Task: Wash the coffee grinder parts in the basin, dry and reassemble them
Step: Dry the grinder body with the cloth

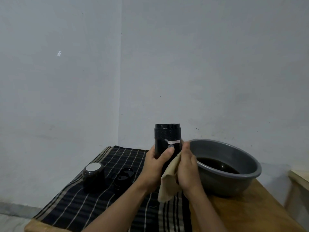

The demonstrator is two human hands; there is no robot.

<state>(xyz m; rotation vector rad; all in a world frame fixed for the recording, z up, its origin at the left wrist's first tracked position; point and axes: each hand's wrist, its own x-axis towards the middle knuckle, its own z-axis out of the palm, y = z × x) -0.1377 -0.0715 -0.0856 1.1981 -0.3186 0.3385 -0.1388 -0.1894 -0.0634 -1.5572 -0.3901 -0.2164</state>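
A cloth point(75, 208) covers the table's point(250, 206) left part; on it a grinder cup point(93, 177) stands left of a grinder ring point(123, 179). The basin point(217, 149) sits at the right edge.

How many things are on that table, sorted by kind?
Grinder parts: 3 (grinder body, white-topped part, open black part)
Cloths: 2 (beige cloth, striped cloth)
Basins: 1 (basin)
Total: 6
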